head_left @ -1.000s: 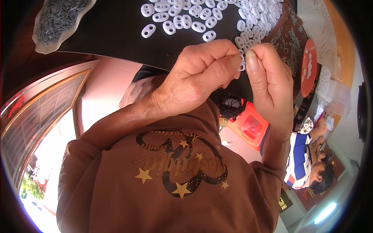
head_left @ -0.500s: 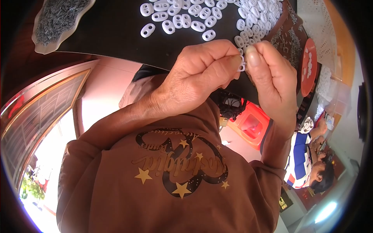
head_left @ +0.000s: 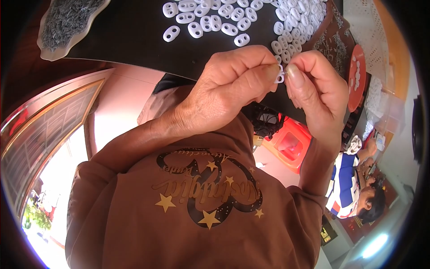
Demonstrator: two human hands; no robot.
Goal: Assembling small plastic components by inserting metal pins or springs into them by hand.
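Note:
Close over the table's near edge, my left hand [head_left: 235, 87] pinches a small white two-hole cord lock [head_left: 280, 77] between thumb and forefinger. Most of that piece is hidden behind the fingertips. My right hand [head_left: 320, 92] faces it from the right, its thumb and forefinger closed at the side of the cord lock. Whatever lies between the right fingertips is too small to make out. Loose white cord locks [head_left: 230, 29] of the same kind are scattered beyond my hands, and a denser heap [head_left: 299, 15] of white pieces lies at the far right.
The dark tabletop [head_left: 134, 42] carries a pale tray [head_left: 57, 54] of small grey spring-like parts. More grey bits lie on a brown surface [head_left: 333, 40] beside a red dish [head_left: 357, 92] with white pieces. A red stool [head_left: 291, 143] stands below; another person [head_left: 354, 188] sits at the right.
My right hand has shifted slightly right and its fingers have bent more. The left hand keeps its pinch on the cord lock in nearly the same place.

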